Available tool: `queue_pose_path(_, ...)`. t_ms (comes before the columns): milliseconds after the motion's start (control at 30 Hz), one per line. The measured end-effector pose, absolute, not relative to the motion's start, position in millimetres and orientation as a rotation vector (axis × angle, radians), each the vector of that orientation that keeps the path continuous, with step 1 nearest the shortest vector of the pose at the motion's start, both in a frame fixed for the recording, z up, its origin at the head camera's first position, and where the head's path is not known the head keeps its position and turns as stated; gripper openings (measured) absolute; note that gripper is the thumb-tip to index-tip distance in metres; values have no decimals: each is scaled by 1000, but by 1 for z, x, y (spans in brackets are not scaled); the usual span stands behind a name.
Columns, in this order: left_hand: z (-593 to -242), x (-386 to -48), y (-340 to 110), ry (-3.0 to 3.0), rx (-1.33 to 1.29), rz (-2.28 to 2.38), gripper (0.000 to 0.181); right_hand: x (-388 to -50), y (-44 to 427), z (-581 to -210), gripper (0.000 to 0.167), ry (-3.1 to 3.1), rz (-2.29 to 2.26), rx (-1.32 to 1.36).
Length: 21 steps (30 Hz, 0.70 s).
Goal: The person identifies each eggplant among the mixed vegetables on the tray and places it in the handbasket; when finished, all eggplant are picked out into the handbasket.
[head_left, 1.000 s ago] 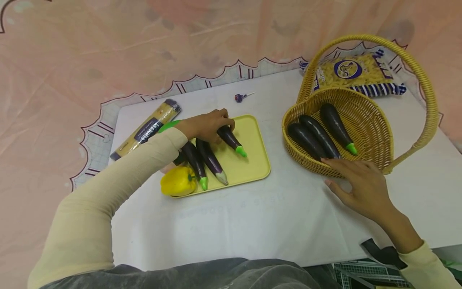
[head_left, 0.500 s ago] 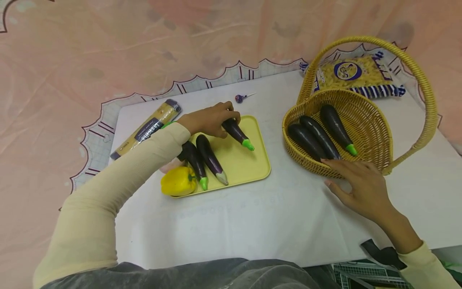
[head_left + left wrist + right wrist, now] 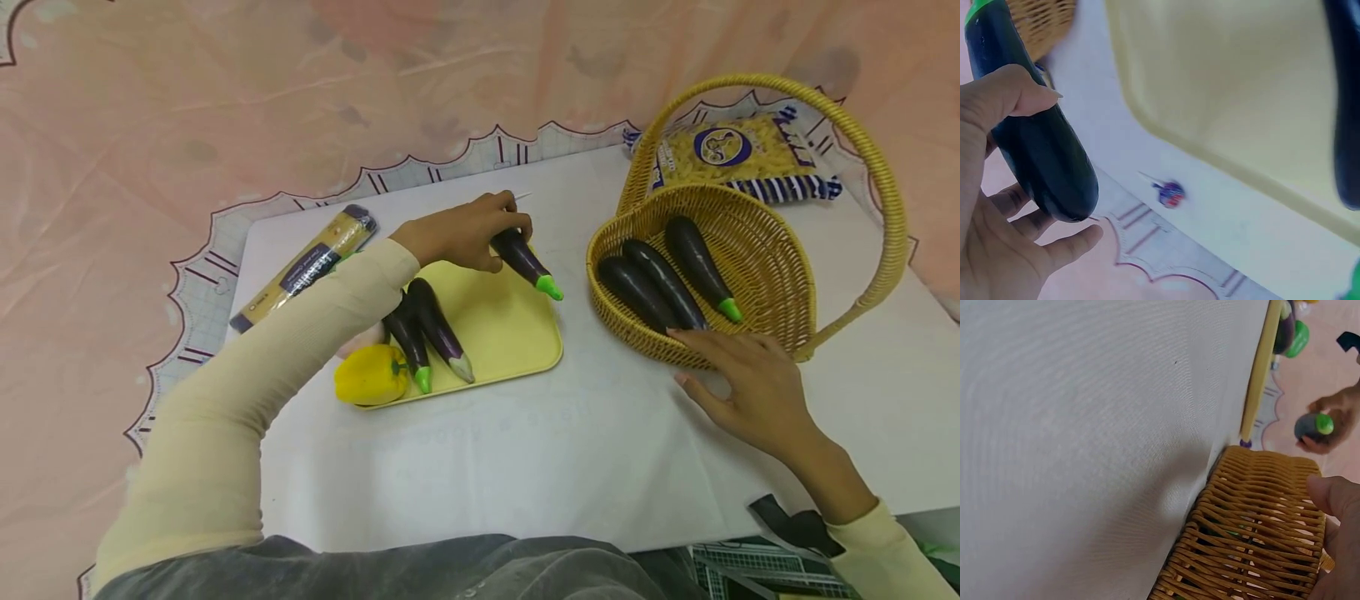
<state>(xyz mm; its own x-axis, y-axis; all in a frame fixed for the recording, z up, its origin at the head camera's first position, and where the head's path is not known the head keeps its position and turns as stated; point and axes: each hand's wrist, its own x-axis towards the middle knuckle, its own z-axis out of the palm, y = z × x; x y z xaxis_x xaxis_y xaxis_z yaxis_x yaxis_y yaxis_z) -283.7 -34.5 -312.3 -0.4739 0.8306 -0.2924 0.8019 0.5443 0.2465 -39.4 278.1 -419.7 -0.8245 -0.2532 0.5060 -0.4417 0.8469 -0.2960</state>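
Observation:
Thumb and fingers of the left hand (image 3: 480, 233) grip the dark end of an eggplant (image 3: 522, 260), its green tip hanging over the tray's right edge. In the left wrist view the thumb presses across this eggplant (image 3: 1050, 150). Two eggplants (image 3: 438, 329) and a yellow pepper (image 3: 371, 375) lie at the left of the yellow tray (image 3: 517, 333). Three eggplants (image 3: 693, 258) are inside the wicker basket (image 3: 772, 275). At its near rim the right hand (image 3: 757, 400) holds the edge, thumb outside; the right wrist view shows the basket wall (image 3: 1254, 519) beside that hand.
A long pasta packet (image 3: 307, 267) lies left of the tray, and a bag of pasta (image 3: 735, 150) lies behind the basket. The basket's tall handle (image 3: 892, 192) arches above it. A lollipop (image 3: 1169, 194) sits beyond the tray. Black fabric (image 3: 798, 525) is near the front edge.
The left hand has moved right and away from the body with its eggplant, from above the tray's middle to its far right corner, now covering the lollipop's head. The right hand has stayed still.

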Motion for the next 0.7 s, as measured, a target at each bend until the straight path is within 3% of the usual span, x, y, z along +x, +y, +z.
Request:
queue_pose_path(400,-298,-269,9,2415,1468,96,38,-39,279,-418,63,-2567,570,518)
queue_pose_path(700,-295,-264,33,2415,1509,30,42,-40,281,-418,51,-2559,614,543)
